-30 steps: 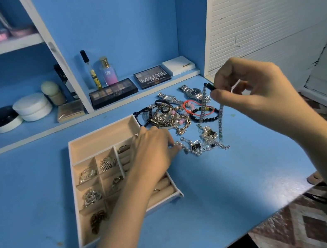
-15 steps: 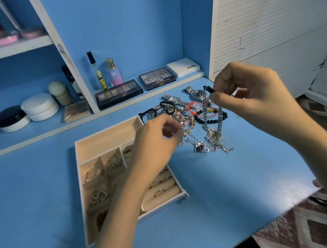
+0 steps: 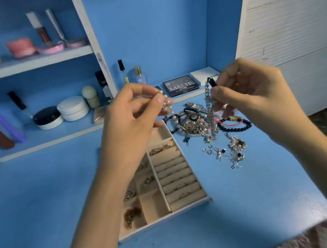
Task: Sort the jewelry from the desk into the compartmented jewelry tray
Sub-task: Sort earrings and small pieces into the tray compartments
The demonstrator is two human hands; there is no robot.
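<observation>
Head view: our left hand [image 3: 129, 121] pinches a pearl strand [image 3: 167, 104], right hand [image 3: 249, 97] pinches a chain [image 3: 211, 115] by its end, both over the pile [image 3: 193, 126] at the worktop [image 3: 238, 209] back edge. Light, limp, snag-prone; we'd grip ends.

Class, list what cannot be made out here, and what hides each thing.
Head view: the jewelry tray's left compartments, under the left forearm.
Head view: most of the pearl strand, behind the left hand's fingers.
Head view: single pieces in the jewelry pile, tangled and too small.
Head view: labels on the upper-shelf cosmetics, blurred.
</observation>
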